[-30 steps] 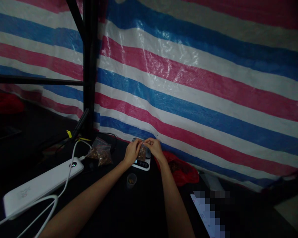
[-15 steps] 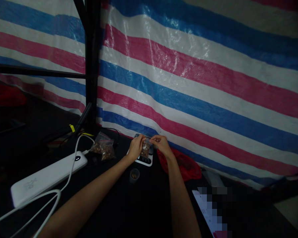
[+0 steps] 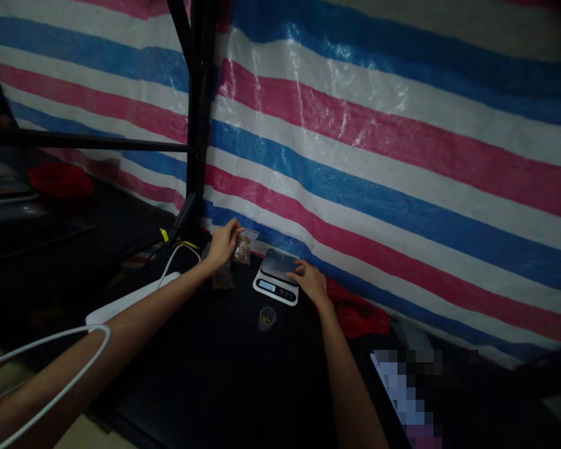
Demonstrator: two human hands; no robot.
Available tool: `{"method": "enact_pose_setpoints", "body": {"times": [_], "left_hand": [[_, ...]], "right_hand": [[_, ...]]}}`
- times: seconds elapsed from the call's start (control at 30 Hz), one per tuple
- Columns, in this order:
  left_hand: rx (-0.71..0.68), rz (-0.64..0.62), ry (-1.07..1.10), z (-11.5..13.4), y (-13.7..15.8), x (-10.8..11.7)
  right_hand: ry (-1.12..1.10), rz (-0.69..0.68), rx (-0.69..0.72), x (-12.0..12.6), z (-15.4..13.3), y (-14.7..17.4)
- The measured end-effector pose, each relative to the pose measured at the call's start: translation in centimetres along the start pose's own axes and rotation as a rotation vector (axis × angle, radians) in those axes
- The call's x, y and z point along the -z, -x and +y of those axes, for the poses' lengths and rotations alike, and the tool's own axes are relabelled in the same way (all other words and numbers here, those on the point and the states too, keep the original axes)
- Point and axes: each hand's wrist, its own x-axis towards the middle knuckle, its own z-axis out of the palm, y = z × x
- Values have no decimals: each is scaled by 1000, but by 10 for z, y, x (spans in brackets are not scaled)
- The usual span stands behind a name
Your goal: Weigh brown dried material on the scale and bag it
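1. Left hand: the grip is closed, thumb and fingers pinching the small bag at the upper left, near its seal.
2. Bag position: clear of the desk or just touching it – contact cannot be confirmed. It lies to the right of and slightly below the left fingertips.
3. Bag axis: the long side runs downward from the seal, the lower end slanting slightly left.
4. Reference: the scale stands right of the bag, with a gap between. The left hand is the nearer hand to the bag.
5. Right hand: the grip is loosely open, with nothing seen in it. Fingertips are at the scale's right side; whether they touch is unclear.
6. Adjacent items: a second bag lies below the left hand; a cup stands in front of the scale.
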Motion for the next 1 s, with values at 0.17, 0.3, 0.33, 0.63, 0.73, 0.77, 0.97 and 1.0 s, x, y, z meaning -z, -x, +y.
{"method": "enact_pose_setpoints", "body": {"times": [0.17,0.3,0.33,0.63,0.73,0.77,0.97,1.0], "left_hand": [[75,-230,-255,-35,5,19],[94,-541,-462,-45,10,16],[86,-574,-505,-45,10,15],[-119,-220,-373,10,12,-12],[-165,-191,-95,42,17,-31],[-169,-200,-9,50,21,-38],[-2,-13,258,43,42,-62],[54,88,243,35,45,-62]], "right_hand": [[-61,96,-28,-22,-1,-1],[-74,111,-1,-6,-4,4],[-74,114,20,5,-2,6],[-36,-98,44,120,70,65],[61,-101,-11,118,82,76],[84,-105,-17,114,82,77],[149,-6,-36,106,77,82],[175,49,-55,110,82,84]]}}
